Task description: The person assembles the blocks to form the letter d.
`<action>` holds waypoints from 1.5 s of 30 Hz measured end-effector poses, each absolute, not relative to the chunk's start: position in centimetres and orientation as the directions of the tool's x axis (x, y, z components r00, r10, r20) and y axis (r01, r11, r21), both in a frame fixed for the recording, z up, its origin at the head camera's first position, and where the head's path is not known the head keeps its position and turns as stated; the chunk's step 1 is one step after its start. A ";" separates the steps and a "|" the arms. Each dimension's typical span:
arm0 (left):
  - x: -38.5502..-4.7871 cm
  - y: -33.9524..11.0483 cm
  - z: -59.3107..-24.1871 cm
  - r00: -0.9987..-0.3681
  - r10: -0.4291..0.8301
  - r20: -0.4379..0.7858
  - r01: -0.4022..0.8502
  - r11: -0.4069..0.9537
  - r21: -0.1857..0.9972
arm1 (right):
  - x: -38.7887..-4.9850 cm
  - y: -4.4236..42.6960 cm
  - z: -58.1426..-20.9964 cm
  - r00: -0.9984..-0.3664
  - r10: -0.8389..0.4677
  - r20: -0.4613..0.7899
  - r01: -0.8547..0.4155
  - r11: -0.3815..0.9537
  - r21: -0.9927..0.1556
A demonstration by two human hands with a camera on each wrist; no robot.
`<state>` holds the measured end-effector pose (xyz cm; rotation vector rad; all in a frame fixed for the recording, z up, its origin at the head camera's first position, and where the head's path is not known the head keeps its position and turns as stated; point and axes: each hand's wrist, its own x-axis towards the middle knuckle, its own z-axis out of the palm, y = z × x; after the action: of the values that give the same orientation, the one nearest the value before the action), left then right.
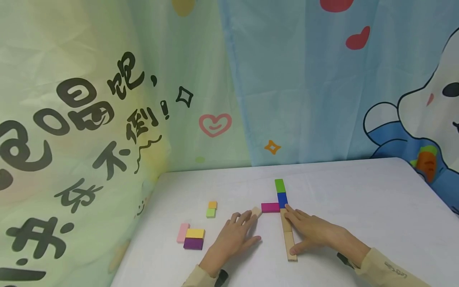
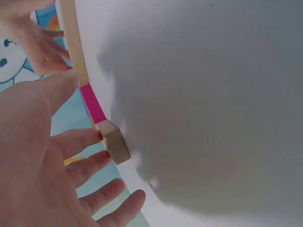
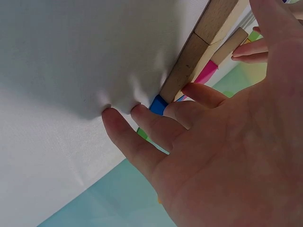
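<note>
Lower centre, I judge the left hand (image 1: 234, 234) and right hand (image 1: 314, 230) (fingers apart) are aligning tan wooden cuboids (image 1: 289, 239); next, nudge gently.

From above, the head view faces the worktop (image 1: 358, 199) and its far edge; both wrist views (close, steeply tilted) look along it, sharing the magenta block (image 2: 93, 104).

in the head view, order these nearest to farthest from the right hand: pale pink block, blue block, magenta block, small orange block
Nearest the right hand first:
1. Blue block, ahead of the hand and to its left
2. Magenta block, just left of the blue one
3. Small orange block, well over to the left
4. Pale pink block, leftmost of the four
</note>
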<state>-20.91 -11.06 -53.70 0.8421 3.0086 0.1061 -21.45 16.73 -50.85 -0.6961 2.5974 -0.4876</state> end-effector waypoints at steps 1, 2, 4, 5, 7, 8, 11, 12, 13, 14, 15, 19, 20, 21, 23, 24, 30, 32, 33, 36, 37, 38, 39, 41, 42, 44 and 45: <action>-20.9 -11.1 -53.7 -0.854 0.520 0.003 0.519 0.853 0.066 | -21.4 16.7 -50.8 -0.794 -0.534 -0.292 -0.393 0.816 -0.425; -20.9 -11.1 -53.7 -0.854 0.521 0.003 0.520 0.852 0.065 | -21.4 16.7 -50.8 -0.794 -0.533 -0.293 -0.391 0.816 -0.425; -20.9 -11.1 -53.6 -0.853 0.523 0.006 0.522 0.851 0.063 | -21.4 16.7 -50.7 -0.794 -0.532 -0.295 -0.389 0.817 -0.426; -20.9 -11.1 -53.6 -0.852 0.523 0.005 0.522 0.851 0.063 | -21.4 16.7 -50.6 -0.794 -0.530 -0.296 -0.387 0.818 -0.426; -20.8 -11.2 -53.6 -0.853 0.522 0.001 0.521 0.851 0.066 | -21.4 16.6 -50.6 -0.795 -0.529 -0.297 -0.385 0.818 -0.427; -20.9 -11.2 -53.7 -0.854 0.521 -0.002 0.520 0.852 0.067 | -21.4 16.6 -50.5 -0.795 -0.528 -0.298 -0.383 0.819 -0.428; -20.9 -11.2 -53.8 -0.856 0.517 -0.008 0.515 0.854 0.071 | -21.3 16.6 -50.5 -0.795 -0.529 -0.297 -0.385 0.818 -0.427; -20.9 -11.2 -53.8 -0.857 0.515 -0.011 0.513 0.856 0.072 | -21.3 16.6 -50.5 -0.795 -0.530 -0.296 -0.386 0.817 -0.428; -20.9 -11.2 -53.8 -0.857 0.515 -0.011 0.513 0.855 0.073 | -21.3 16.6 -50.5 -0.795 -0.531 -0.294 -0.388 0.817 -0.427; -20.9 -11.1 -53.8 -0.857 0.516 -0.009 0.514 0.855 0.073 | -21.3 16.6 -50.5 -0.795 -0.532 -0.293 -0.389 0.816 -0.427; -20.9 -11.1 -53.8 -0.856 0.517 -0.006 0.515 0.854 0.076 | -21.3 16.6 -50.6 -0.794 -0.533 -0.291 -0.390 0.815 -0.428; -20.9 -11.2 -53.9 -0.849 0.528 0.006 0.527 0.847 0.066 | -21.4 16.7 -50.6 -0.794 -0.533 -0.292 -0.390 0.815 -0.428; -20.9 -11.2 -53.9 -0.847 0.532 0.012 0.531 0.845 0.059 | -21.4 16.7 -50.6 -0.794 -0.533 -0.292 -0.389 0.815 -0.429; -20.9 -11.3 -54.0 -0.846 0.533 0.018 0.533 0.844 0.059 | -21.3 16.7 -50.6 -0.793 -0.534 -0.292 -0.390 0.814 -0.429; -20.8 -11.7 -54.0 -0.849 0.527 0.035 0.528 0.847 0.061 | -21.3 16.8 -50.6 -0.792 -0.538 -0.288 -0.396 0.812 -0.428; -20.6 -12.0 -54.0 -0.850 0.524 0.056 0.527 0.848 0.058 | -21.3 16.8 -50.6 -0.791 -0.540 -0.287 -0.399 0.811 -0.428; -18.7 -16.0 -53.4 -0.891 0.340 0.302 0.374 0.926 0.061 | -21.4 16.8 -50.8 -0.787 -0.552 -0.274 -0.414 0.803 -0.428; -17.8 -17.9 -52.9 -0.902 0.235 0.363 0.278 0.958 0.071 | -21.4 16.8 -50.9 -0.787 -0.552 -0.275 -0.412 0.802 -0.432; -17.3 -18.8 -52.5 -0.906 0.192 0.379 0.237 0.969 0.076 | -21.4 16.9 -51.0 -0.788 -0.550 -0.276 -0.410 0.803 -0.433; -15.9 -21.0 -51.8 -0.936 0.105 0.337 0.144 0.985 0.094 | -21.3 17.0 -50.9 -0.787 -0.551 -0.277 -0.409 0.802 -0.435; -15.5 -21.5 -51.7 -0.947 0.097 0.308 0.133 0.986 0.099 | -21.3 17.0 -50.8 -0.786 -0.555 -0.273 -0.413 0.800 -0.436; -15.2 -21.9 -51.7 -0.956 0.091 0.279 0.124 0.987 0.101 | -21.3 17.1 -50.8 -0.785 -0.557 -0.269 -0.417 0.798 -0.435; -15.0 -22.1 -51.7 -0.963 0.086 0.255 0.115 0.988 0.101 | -21.3 17.1 -50.7 -0.785 -0.561 -0.265 -0.421 0.795 -0.435; -14.7 -22.4 -51.9 -0.971 0.084 0.226 0.109 0.989 0.099 | -21.3 17.1 -50.6 -0.782 -0.567 -0.260 -0.427 0.791 -0.438; -14.6 -22.5 -52.0 -0.970 0.093 0.224 0.117 0.989 0.094 | -21.3 17.1 -50.6 -0.783 -0.564 -0.263 -0.422 0.792 -0.442; -14.6 -22.6 -52.1 -0.971 0.100 0.219 0.122 0.988 0.090 | -21.3 17.0 -50.7 -0.785 -0.558 -0.270 -0.412 0.795 -0.445; -14.6 -22.6 -52.2 -0.970 0.105 0.218 0.128 0.987 0.092 | -21.3 17.0 -50.7 -0.785 -0.557 -0.272 -0.410 0.795 -0.446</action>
<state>-14.58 -22.59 -52.16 0.1988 3.3446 0.1785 -21.33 16.96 -50.69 -0.7303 2.5914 -0.5171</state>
